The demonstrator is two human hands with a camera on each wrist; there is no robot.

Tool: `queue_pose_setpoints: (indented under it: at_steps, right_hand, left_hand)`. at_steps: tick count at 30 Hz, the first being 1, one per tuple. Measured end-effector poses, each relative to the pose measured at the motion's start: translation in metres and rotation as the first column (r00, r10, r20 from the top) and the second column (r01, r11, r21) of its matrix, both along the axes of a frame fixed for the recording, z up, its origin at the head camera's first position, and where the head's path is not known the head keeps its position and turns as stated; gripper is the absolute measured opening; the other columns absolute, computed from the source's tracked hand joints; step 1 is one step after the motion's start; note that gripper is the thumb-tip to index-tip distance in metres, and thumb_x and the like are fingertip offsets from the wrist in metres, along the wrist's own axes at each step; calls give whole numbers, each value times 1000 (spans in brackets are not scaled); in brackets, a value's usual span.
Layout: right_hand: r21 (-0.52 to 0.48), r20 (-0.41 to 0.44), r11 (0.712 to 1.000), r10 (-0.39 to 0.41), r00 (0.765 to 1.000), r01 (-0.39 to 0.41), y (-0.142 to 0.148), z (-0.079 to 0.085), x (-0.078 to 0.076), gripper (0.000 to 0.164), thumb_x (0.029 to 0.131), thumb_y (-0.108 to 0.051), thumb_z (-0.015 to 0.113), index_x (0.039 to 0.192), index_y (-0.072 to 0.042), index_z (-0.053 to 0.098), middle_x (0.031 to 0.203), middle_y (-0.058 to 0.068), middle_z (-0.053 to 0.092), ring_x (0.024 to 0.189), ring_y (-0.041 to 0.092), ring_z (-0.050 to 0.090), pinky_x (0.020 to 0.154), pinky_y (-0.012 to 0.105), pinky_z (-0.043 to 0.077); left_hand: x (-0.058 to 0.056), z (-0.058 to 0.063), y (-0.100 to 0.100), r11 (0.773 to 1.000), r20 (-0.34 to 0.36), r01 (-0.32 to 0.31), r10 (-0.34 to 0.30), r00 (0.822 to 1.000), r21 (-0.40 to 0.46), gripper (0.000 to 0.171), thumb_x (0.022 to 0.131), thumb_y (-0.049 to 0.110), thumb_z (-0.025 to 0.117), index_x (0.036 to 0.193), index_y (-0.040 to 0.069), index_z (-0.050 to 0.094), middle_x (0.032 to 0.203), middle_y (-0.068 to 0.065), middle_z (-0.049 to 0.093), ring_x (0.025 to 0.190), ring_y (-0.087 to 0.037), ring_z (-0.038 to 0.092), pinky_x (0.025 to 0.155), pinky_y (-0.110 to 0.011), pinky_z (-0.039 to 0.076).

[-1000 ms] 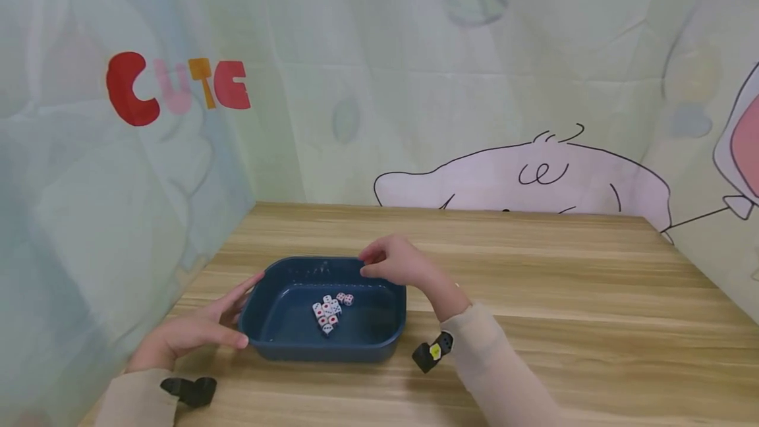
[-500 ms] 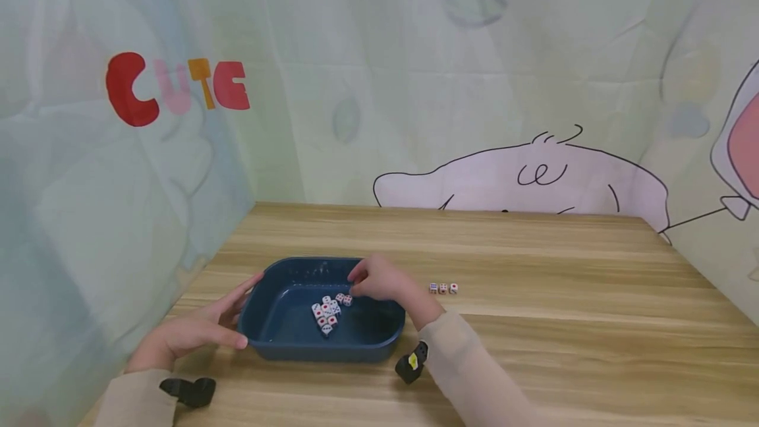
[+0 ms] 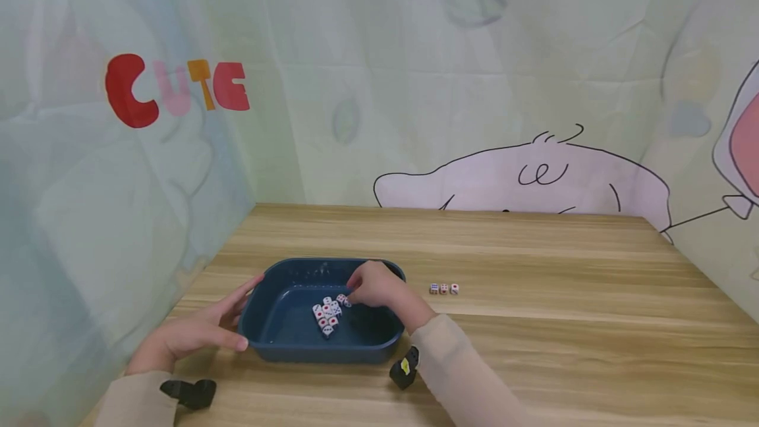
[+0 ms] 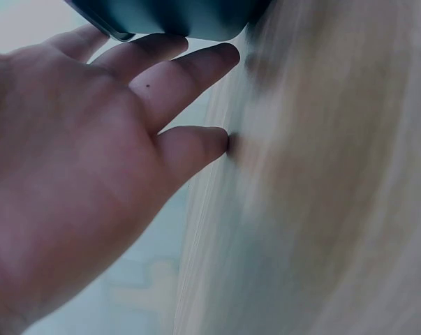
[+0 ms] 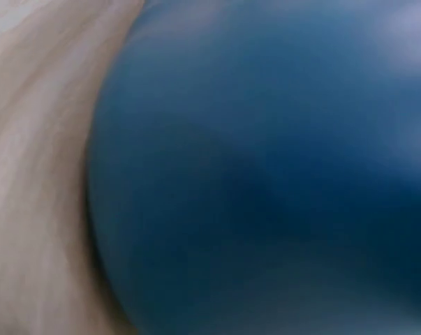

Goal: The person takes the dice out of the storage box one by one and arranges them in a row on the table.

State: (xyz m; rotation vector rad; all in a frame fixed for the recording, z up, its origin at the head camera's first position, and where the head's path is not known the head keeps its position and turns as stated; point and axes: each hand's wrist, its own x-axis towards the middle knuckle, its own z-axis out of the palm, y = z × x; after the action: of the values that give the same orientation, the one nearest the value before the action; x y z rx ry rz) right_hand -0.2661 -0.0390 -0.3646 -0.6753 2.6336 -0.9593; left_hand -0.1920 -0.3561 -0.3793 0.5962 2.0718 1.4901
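A dark blue rectangular dish (image 3: 325,353) stands on the wooden table. Several white dice (image 3: 327,315) with red and dark pips lie bunched on its floor. My left hand (image 3: 198,331) rests against the dish's left side, fingers and thumb spread along it. In the left wrist view, the left hand's fingers (image 4: 189,73) are extended at the dish wall (image 4: 168,17). Over the right part of the dish, my right hand (image 3: 376,285) reaches in, its fingertips at a die (image 3: 347,302) beside the cluster. Whether they pinch it cannot be told. The right wrist view shows only the blurred dish (image 5: 252,167).
Three dice (image 3: 444,288) stand in a short row on the table (image 3: 563,321), right of the dish. A printed curtain (image 3: 332,84) encloses the table at the back and sides.
My right hand has moved left and down into the dish, to the dice. The row of dice, earlier mostly hidden behind that arm, now shows. The left hand has stayed put.
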Motion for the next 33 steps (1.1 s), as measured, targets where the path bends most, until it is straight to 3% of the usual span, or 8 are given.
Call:
queue_pose_setpoints:
  at_steps: [15,23,33]
  right_hand:
    - [96,7,995,-35,999,35,-6,-4,1,16,82,-13,76,95,-3,74,86,5,67,75,16,59,75,33,52]
    - [144,-26,989,-21,999,24,-10,-4,1,11,81,-13,76,88,-4,74,78,2,66,68,13,57,66,28,50]
    - [172,-53,985,-2,999,11,-9,-6,1,9,83,-14,74,87,-6,75,78,1,66,68,12,56,65,26,49]
  left_hand:
    - [1,1,0,1000,6,-2,1,1000,9,106,87,10,66,154,21,-15,154,-35,-3,124,-5,36,95,-21,38]
    - [0,-1,-1,998,-17,20,-19,1000,56,103,88,8,65,154,22,-13,152,-38,0,125,-6,40,95,-23,40]
    - [0,0,0,1000,-4,2,-2,1000,15,105,87,9,66,154,20,-14,153,-37,-1,124,-5,39,95,-21,39]
